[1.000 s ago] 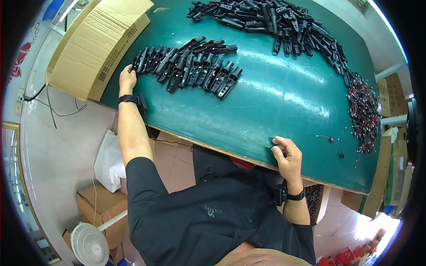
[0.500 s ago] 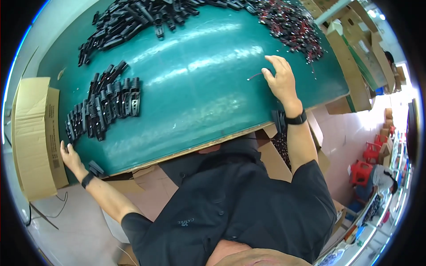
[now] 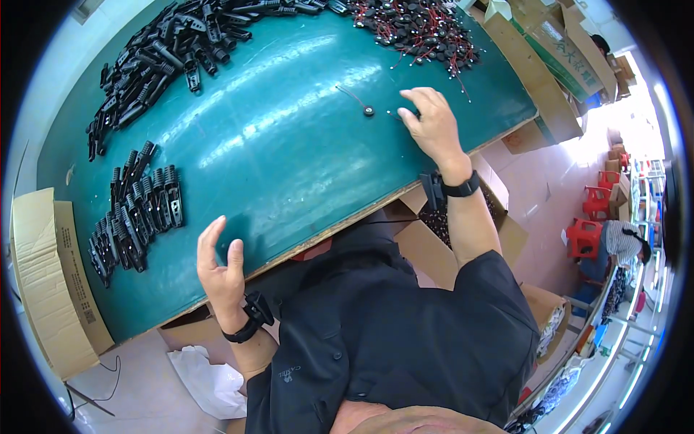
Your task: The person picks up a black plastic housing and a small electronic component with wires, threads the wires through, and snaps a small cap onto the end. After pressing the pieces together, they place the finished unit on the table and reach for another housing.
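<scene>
My left hand (image 3: 221,278) is raised over the table's front edge, thumb and fingers apart, holding nothing. To its left lies a group of black plastic housings with ribbed ends (image 3: 137,213), set roughly in rows. Over the right part of the table, my right hand (image 3: 434,130) has its thumb apart from its bent fingers; nothing shows between them. Just left of it, a small round black part with thin wires (image 3: 369,111) lies alone on the green tabletop (image 3: 289,159). A pile of similar round parts with red wires (image 3: 419,32) lies beyond that hand.
A large heap of black housings (image 3: 155,65) covers the far left. One open carton (image 3: 54,267) stands at the left edge, other cartons (image 3: 531,79) at the right. Below the front edge, a box (image 3: 441,230) holds dark parts. Red stools (image 3: 584,237) and a seated person (image 3: 625,242) are farther right.
My left hand has moved right, away from the housings by the carton. The wired part at my right hand now lies on the table. The view has shifted.
</scene>
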Demonstrator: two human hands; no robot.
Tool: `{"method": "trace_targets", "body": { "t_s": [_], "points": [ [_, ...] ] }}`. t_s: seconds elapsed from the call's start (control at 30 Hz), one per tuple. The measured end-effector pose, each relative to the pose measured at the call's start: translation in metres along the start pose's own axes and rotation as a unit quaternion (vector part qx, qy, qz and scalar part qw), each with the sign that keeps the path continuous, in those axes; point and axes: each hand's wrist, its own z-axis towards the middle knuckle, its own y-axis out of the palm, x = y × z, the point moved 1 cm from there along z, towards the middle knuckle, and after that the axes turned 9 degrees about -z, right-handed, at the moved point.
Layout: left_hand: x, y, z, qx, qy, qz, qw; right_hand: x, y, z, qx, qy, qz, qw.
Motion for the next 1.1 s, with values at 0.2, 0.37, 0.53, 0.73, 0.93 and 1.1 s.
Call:
{"method": "trace_targets", "body": {
  "t_s": [0.2,0.37,0.53,0.73,0.93,1.1],
  "points": [
    [-0.009,0.028,-0.001,-0.021,-0.029,-0.009,0.999,0.063,0.012,-0.009,-0.103,0.036,-0.012,0.994],
    [-0.013,0.039,0.005,-0.009,-0.004,0.049,0.999,0.031,0.017,0.029,-0.028,0.028,-0.024,0.999],
    [-0.013,0.043,0.004,0.020,0.006,0.055,0.998,-0.033,0.022,0.036,-0.138,-0.048,0.028,0.989],
    [-0.009,0.037,0.000,0.026,0.017,0.071,0.997,-0.062,0.041,0.095,-0.148,-0.132,0.027,0.980],
    [-0.003,0.039,0.008,0.037,0.024,0.073,0.996,-0.145,0.127,0.202,-0.169,-0.136,0.097,0.971],
    [-0.005,0.037,0.008,0.040,0.019,0.041,0.998,-0.237,0.178,0.239,-0.109,-0.177,0.091,0.974]
  ]
}}
